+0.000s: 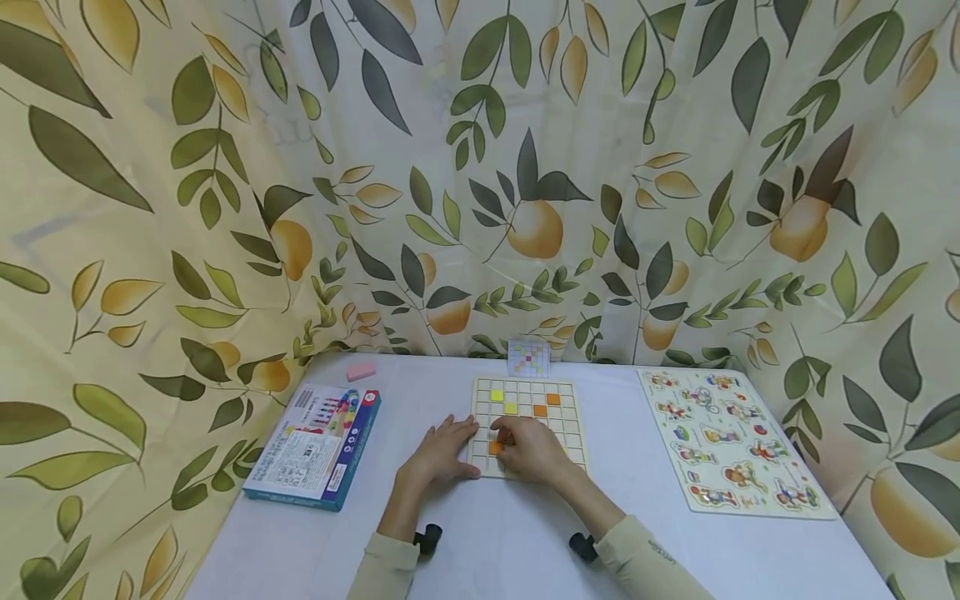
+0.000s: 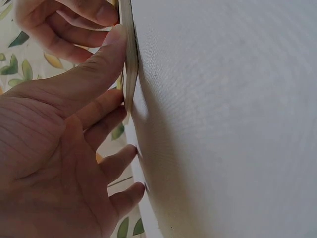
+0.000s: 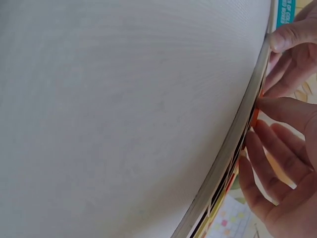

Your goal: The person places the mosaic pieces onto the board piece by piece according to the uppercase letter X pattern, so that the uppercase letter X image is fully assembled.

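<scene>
A square wooden grid board (image 1: 579,429) lies flat in the middle of the table. My left hand (image 1: 441,450) rests along its left edge, fingers spread, with the thumb (image 2: 116,39) pressing the near edge. Over the near half of the board, my right hand (image 1: 532,448) bends down with thumb and fingertips at the surface. An orange tile (image 3: 255,118) shows between its thumb and index finger. Another view of this orange tile (image 1: 495,447) has it at the board's near left. Farther up sit two yellow tiles (image 1: 497,396) and two more orange tiles (image 1: 552,399).
A small pattern card (image 1: 528,358) with coloured squares stands behind the board. To the left lie a blue-edged box (image 1: 315,446) and a pink block (image 1: 361,371). A picture puzzle board (image 1: 735,442) lies on the right. Leaf-patterned cloth (image 1: 480,208) hangs behind the white table.
</scene>
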The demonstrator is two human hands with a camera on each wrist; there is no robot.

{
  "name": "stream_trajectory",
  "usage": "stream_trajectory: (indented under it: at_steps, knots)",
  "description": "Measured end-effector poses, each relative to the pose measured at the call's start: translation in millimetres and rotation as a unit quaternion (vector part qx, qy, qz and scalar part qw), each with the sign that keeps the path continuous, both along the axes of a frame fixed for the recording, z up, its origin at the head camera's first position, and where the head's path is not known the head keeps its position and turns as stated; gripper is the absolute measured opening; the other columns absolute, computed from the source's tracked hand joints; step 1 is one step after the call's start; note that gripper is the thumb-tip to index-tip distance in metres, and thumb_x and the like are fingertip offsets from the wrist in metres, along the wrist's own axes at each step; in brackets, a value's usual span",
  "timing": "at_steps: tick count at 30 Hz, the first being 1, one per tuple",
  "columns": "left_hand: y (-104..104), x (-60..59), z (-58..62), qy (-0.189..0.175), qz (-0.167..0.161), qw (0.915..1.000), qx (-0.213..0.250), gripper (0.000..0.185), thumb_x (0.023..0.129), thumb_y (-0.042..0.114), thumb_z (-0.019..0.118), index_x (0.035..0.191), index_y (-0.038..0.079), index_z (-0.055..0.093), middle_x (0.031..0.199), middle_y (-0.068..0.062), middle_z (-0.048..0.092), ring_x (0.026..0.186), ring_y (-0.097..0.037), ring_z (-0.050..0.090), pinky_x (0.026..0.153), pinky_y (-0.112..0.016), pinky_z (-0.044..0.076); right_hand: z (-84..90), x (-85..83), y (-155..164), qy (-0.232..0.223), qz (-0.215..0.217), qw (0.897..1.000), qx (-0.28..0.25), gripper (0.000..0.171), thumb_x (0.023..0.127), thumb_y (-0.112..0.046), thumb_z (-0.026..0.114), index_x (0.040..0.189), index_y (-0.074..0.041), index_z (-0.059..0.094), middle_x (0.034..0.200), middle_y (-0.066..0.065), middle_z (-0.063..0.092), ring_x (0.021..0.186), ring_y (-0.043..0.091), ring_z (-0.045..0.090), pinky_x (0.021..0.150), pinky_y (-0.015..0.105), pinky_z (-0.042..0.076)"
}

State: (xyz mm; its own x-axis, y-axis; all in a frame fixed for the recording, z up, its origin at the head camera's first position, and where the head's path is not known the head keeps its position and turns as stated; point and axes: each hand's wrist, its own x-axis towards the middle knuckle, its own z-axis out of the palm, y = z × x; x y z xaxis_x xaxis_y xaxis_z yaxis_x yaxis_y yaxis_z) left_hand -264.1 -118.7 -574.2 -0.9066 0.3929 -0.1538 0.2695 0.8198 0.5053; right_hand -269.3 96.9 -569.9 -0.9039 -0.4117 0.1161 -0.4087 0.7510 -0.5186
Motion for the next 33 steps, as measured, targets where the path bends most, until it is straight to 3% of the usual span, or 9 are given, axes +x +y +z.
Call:
stream_trajectory:
  at_steps: [15, 25, 29, 33]
  knots:
    - [0, -1.2, 1.4, 0.011, -0.012, 0.9998, -0.007, 0.084, 0.086, 0.037, 0.086, 0.156, 0.012, 0.049, 0.167, -0.003, 0.039, 0.158, -0.036, 0.022, 0.126, -0.062, 0.020, -0.3, 4.4, 13, 0.027, 0.002, 1.000, -0.011, 0.030, 0.083, -0.005, 0.075, 0.113, -0.009, 0.077, 0.098, -0.002, 0.076, 0.090, 0.012, 0.070, 0.081, 0.035, 0.060]
    - [3, 0.9, 3.0, 0.017, -0.015, 0.9993, -0.029, 0.084, 0.088, 0.041, 0.083, 0.157, 0.011, 0.047, 0.168, -0.004, 0.037, 0.159, -0.036, 0.020, 0.126, -0.060, 0.021, 4.1, 9.5, 41, 0.019, -0.063, 0.998, -0.020, 0.024, 0.088, -0.011, 0.081, 0.112, -0.013, 0.079, 0.099, -0.007, 0.075, 0.092, 0.011, 0.068, 0.086, 0.039, 0.059]
    - [2, 1.9, 1.4, 0.012, -0.019, 0.9992, -0.032, 0.079, 0.095, 0.048, 0.073, 0.158, 0.011, 0.046, 0.169, -0.006, 0.035, 0.159, -0.037, 0.018, 0.126, -0.060, 0.021, 7.9, 10.0, 58, 0.027, -0.088, 0.996, -0.018, 0.025, 0.089, -0.013, 0.080, 0.113, -0.013, 0.078, 0.105, -0.003, 0.075, 0.101, 0.019, 0.069, 0.090, 0.046, 0.058]
    - [-5, 1.7, 0.2, 0.030, -0.002, 0.9988, -0.040, 0.074, 0.101, 0.052, 0.061, 0.161, 0.012, 0.041, 0.171, -0.008, 0.030, 0.159, -0.039, 0.015, 0.126, -0.063, 0.019, 12.0, 8.7, 76, 0.023, -0.114, 0.993, -0.006, 0.029, 0.091, -0.017, 0.077, 0.119, -0.013, 0.076, 0.116, 0.002, 0.074, 0.115, 0.027, 0.067, 0.099, 0.052, 0.054]
